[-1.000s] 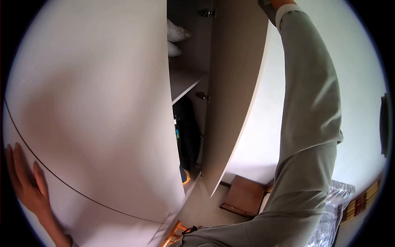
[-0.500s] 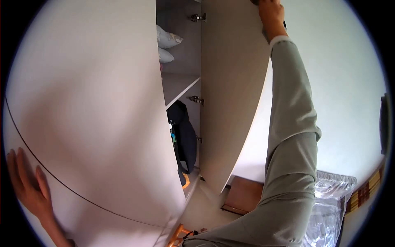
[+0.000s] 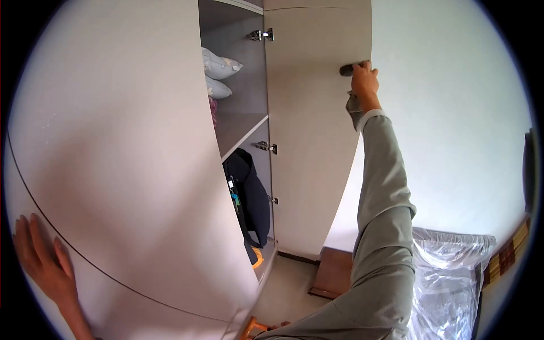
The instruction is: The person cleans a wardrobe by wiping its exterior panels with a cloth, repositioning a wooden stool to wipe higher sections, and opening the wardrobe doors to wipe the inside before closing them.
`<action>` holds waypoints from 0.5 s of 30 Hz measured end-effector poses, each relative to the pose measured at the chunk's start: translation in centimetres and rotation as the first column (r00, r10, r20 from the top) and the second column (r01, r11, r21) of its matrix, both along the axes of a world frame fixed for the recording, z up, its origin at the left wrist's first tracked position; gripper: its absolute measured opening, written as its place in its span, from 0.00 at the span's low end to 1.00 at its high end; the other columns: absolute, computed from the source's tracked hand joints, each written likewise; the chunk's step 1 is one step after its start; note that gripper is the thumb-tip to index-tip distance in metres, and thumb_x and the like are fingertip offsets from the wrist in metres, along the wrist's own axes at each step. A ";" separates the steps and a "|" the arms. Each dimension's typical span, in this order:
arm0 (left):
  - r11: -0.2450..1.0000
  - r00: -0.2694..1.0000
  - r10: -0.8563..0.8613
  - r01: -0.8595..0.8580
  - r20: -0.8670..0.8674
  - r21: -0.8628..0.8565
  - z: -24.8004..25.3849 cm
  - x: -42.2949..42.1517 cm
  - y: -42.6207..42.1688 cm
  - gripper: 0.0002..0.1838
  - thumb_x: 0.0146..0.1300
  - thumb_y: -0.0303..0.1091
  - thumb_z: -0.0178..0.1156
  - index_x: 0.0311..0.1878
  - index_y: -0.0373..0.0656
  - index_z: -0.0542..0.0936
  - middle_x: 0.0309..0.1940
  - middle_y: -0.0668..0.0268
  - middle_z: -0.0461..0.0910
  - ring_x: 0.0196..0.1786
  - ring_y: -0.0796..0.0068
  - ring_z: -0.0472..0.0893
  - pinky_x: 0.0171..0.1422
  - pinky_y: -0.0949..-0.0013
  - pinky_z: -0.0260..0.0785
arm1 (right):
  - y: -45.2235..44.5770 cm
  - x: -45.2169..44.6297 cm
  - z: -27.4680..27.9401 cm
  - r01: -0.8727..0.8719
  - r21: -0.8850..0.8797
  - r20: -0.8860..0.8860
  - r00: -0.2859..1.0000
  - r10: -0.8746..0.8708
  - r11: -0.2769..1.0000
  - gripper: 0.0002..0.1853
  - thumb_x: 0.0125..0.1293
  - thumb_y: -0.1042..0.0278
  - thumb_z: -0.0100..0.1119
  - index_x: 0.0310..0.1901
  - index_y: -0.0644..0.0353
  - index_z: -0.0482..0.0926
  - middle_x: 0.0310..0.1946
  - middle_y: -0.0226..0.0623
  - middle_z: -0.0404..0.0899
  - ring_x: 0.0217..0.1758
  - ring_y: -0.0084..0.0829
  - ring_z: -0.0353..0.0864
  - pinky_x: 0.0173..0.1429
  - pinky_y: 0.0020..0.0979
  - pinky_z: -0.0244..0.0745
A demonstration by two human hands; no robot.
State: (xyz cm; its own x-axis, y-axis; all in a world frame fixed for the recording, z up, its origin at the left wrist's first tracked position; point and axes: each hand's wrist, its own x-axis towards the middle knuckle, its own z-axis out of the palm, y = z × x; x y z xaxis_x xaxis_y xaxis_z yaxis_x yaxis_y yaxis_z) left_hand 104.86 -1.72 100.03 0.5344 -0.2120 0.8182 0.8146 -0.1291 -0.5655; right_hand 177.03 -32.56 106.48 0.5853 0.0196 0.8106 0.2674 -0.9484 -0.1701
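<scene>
Right hand (image 3: 366, 81) holds a dark grey cloth (image 3: 353, 109), bunched in bent fingers, at the inner face of the open door (image 3: 309, 153), near its outer edge. Left hand (image 3: 48, 271) looks empty, fingers slightly spread, laid on the closed door (image 3: 136, 153). Progress, as we judge it: one door already open, the other shut; we can't tell how much is left. Pillows (image 3: 222, 66) sit above the shelf (image 3: 241, 129), dark clothes (image 3: 254, 195) below.
</scene>
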 end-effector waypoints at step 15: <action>0.998 0.999 -0.051 0.051 0.013 -0.025 -0.4 0.0 0.8 0.26 0.71 0.36 0.52 0.72 0.47 0.67 0.71 0.59 0.65 0.74 0.58 0.64 0.77 0.51 0.56 | 4.0 -10.7 -53.9 0.382 0.899 0.158 0.174 0.972 -0.215 0.12 0.69 0.61 0.54 0.42 0.59 0.82 0.36 0.38 0.80 0.41 0.38 0.81 0.45 0.45 0.81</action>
